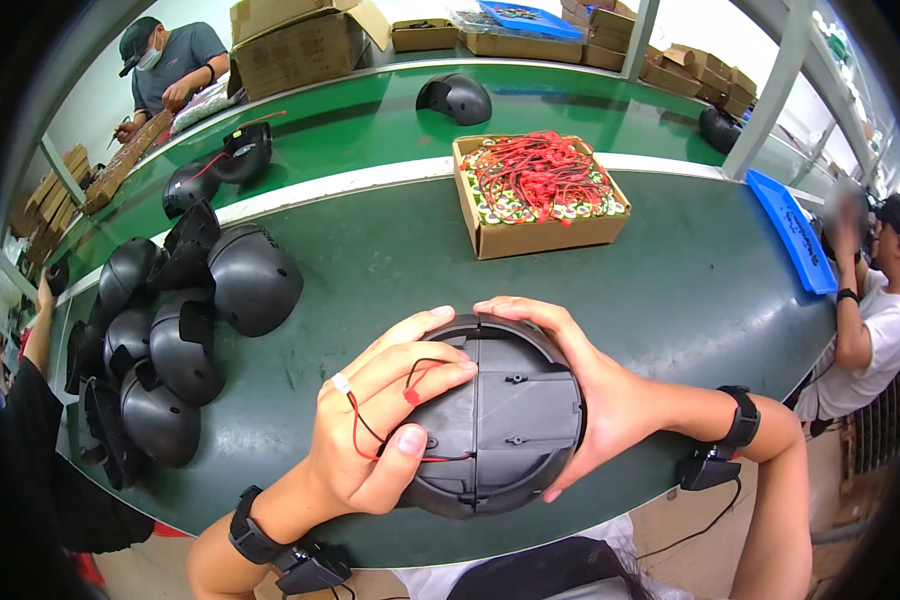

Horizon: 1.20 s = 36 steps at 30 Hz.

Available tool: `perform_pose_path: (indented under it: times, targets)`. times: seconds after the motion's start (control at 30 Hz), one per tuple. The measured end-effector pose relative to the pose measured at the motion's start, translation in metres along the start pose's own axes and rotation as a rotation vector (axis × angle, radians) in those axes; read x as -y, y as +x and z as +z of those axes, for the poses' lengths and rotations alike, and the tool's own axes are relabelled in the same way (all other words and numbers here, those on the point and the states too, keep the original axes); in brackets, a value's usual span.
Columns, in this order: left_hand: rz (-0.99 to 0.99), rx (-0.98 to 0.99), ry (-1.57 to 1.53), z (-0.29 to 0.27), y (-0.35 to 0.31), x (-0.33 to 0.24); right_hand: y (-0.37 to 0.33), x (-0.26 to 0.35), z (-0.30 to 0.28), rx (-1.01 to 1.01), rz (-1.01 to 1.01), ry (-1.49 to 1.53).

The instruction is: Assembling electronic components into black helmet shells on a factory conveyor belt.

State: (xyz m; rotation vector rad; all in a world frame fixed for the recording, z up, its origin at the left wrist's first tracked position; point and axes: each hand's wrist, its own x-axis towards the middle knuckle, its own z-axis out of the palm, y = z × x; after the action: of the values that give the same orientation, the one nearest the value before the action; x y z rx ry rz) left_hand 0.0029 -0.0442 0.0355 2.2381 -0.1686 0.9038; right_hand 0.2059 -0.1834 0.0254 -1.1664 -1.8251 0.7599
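Note:
Both my hands hold a round black plastic housing (520, 410) just above the green table near its front edge. A seam runs down its middle, and flat panels with small screw posts face up. My left hand (355, 440) is closed on the left side, thumb and fingers pressed on the top. Thin red and black wires (358, 425) come from the housing over those fingers, with a small white connector (341, 383) and a red one (411, 396). My right hand (610, 400) wraps the right side, thumb and fingers around the rim.
Several black curved shells (255, 280) are heaped at the left. An open cardboard box (545, 240) of green cells with red wires stands ahead. A blue tray (790, 230) lies at the right. Beyond the white rail, a green belt (360, 110) carries more shells. Other people work at both sides.

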Motion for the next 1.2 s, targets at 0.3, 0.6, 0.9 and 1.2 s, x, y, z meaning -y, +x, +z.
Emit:
perform_pose_path:
  times: [0.3,0.6,0.9,1.2]
  targets:
    - [0.0,0.003,0.025,0.001,0.001,0.0,-0.001,-0.009,-0.005,0.068,-0.02,0.175]
    - [-0.013,0.023,0.038,0.002,0.001,-0.002,0.004,-0.007,-0.006,0.097,0.063,0.367]
    - [-0.049,0.069,0.063,0.001,-0.002,-0.005,0.001,-0.007,-0.008,0.092,0.066,0.332]
    - [-0.027,0.083,0.06,0.001,-0.002,-0.003,-0.001,-0.001,-0.003,0.046,0.108,0.405]
